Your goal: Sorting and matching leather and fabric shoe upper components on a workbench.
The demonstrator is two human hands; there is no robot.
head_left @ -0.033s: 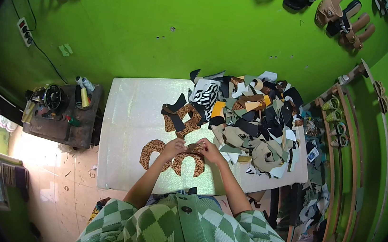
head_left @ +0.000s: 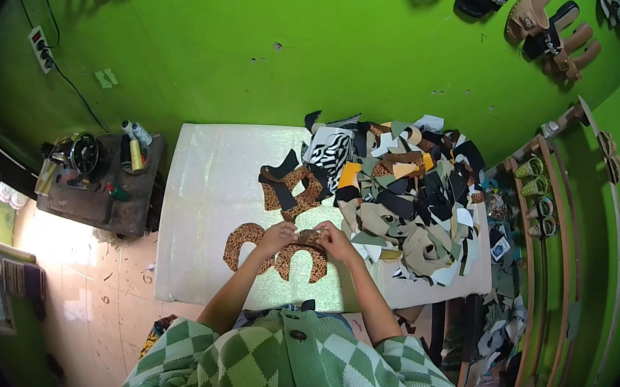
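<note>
Over the near middle of the table, my left hand [head_left: 278,236] and my right hand [head_left: 333,240] hold a small leopard-print piece [head_left: 309,237] between them. Both sets of fingers are closed on its ends. Just below it lies a U-shaped leopard-print piece [head_left: 285,264], its opening toward me. Another curved leopard-print piece [head_left: 236,248] rests to the left, partly hidden by my left forearm. Beyond my hands, more leopard-print cutouts [head_left: 310,190] lie with dark strips [head_left: 280,163] on top.
A heap of mixed scraps [head_left: 419,206] covers the right side of the pale table [head_left: 205,204]. At left stands a sewing machine [head_left: 85,156] on a dark stand [head_left: 129,203] with thread cones [head_left: 134,155]. A wooden rack [head_left: 548,251] holds sandals [head_left: 532,187] at right.
The small piece between my hands has tilted slightly and shows more of its spotted face. My hands stay in nearly the same place.
</note>
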